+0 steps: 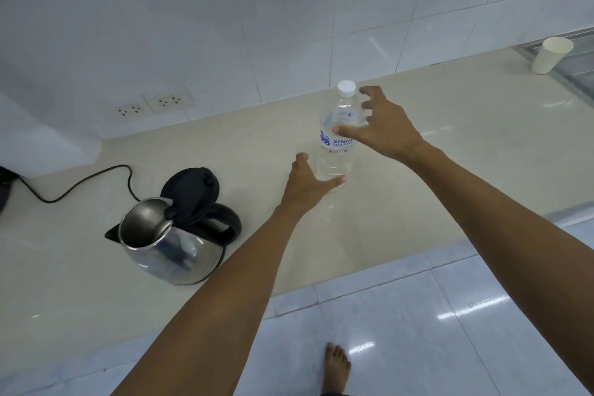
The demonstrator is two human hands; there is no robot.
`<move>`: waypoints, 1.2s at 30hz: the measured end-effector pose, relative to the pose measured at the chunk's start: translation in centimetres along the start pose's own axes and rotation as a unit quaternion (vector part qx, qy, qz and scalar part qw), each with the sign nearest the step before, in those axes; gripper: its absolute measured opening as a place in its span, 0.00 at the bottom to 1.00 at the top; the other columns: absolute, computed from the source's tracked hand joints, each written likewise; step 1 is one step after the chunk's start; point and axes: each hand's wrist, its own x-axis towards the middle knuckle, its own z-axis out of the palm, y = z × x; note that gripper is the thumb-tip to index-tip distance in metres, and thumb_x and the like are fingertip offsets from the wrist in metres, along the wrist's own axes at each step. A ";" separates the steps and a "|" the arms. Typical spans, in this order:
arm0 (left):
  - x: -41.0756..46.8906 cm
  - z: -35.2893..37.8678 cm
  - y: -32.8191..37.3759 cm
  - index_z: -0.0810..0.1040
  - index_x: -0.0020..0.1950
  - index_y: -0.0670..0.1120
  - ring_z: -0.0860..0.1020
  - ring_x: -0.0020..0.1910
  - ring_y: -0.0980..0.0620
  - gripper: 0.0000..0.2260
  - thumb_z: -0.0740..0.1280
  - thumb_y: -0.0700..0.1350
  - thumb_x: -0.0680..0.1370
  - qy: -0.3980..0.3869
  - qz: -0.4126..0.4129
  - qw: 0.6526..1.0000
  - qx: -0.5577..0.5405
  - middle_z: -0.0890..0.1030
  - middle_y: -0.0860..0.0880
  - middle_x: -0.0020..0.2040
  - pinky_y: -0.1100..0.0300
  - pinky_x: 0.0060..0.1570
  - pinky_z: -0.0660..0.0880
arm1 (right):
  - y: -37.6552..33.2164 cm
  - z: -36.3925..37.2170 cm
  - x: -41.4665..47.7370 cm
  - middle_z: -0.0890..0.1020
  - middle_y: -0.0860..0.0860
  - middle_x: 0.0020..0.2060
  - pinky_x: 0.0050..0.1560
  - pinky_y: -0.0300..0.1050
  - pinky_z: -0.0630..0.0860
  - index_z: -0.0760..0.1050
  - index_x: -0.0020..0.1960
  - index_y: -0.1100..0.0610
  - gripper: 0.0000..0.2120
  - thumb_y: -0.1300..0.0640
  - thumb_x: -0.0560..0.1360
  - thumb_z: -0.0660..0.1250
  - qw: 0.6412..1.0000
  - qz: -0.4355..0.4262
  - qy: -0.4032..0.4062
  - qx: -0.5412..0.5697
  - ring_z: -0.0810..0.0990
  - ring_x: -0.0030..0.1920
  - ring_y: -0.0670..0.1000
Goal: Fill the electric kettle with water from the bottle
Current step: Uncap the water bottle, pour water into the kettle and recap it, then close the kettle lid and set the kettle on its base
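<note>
Standing capped on the counter (418,202), right of the open-lidded kettle (170,235), the bottle (337,151) sits between 2 spread hands: left hand (308,185) at its base, right hand (382,125) near its shoulder, neither gripping.

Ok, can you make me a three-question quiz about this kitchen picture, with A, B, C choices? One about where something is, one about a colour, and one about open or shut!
1. Where is the white paper cup?
A. Far right, at the back of the counter
B. Inside the kettle
C. On the floor

2. What colour is the clear plastic water bottle's cap?
A. Red
B. White
C. Green

3. How is the shiny steel electric kettle's black lid?
A. Shut
B. Missing
C. Flipped open

Answers:
1 A: the white paper cup stands at the far right of the beige counter.
2 B: the cap on the clear plastic water bottle is white and still on.
3 C: the black lid stands up behind the shiny steel electric kettle, showing its inside.
</note>
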 end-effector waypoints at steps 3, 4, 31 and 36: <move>-3.4 -1.4 -1.1 0.62 0.81 0.45 0.72 0.76 0.46 0.47 0.82 0.61 0.72 -0.010 0.022 0.999 0.032 0.71 0.44 0.77 0.52 0.70 0.73 | -0.2 0.3 -2.5 0.75 0.58 0.71 0.63 0.47 0.72 0.62 0.77 0.56 0.47 0.39 0.67 0.79 0.998 0.063 0.025 0.003 0.75 0.70 0.58; -4.5 -1.9 -1.3 0.63 0.81 0.45 0.72 0.75 0.47 0.46 0.81 0.61 0.72 -0.011 0.033 0.998 0.043 0.71 0.45 0.76 0.52 0.70 0.73 | -0.2 0.6 -3.6 0.74 0.58 0.71 0.62 0.47 0.72 0.61 0.77 0.57 0.48 0.39 0.68 0.79 0.996 0.081 0.027 -0.001 0.75 0.70 0.58; -25.4 -25.7 -11.3 0.75 0.68 0.47 0.78 0.60 0.50 0.31 0.75 0.67 0.75 0.123 0.114 0.970 0.176 0.78 0.50 0.63 0.49 0.60 0.79 | -20.1 17.5 -19.9 0.76 0.57 0.70 0.67 0.54 0.74 0.62 0.78 0.57 0.46 0.39 0.69 0.78 0.993 -0.046 -0.062 -0.094 0.75 0.70 0.58; -23.6 -28.7 -12.7 0.73 0.73 0.48 0.76 0.68 0.47 0.34 0.76 0.66 0.75 0.147 0.119 0.956 0.223 0.76 0.49 0.70 0.48 0.65 0.77 | -20.7 18.3 -18.1 0.76 0.59 0.64 0.61 0.57 0.77 0.63 0.75 0.57 0.43 0.41 0.69 0.78 0.989 -0.050 -0.024 -0.134 0.77 0.63 0.61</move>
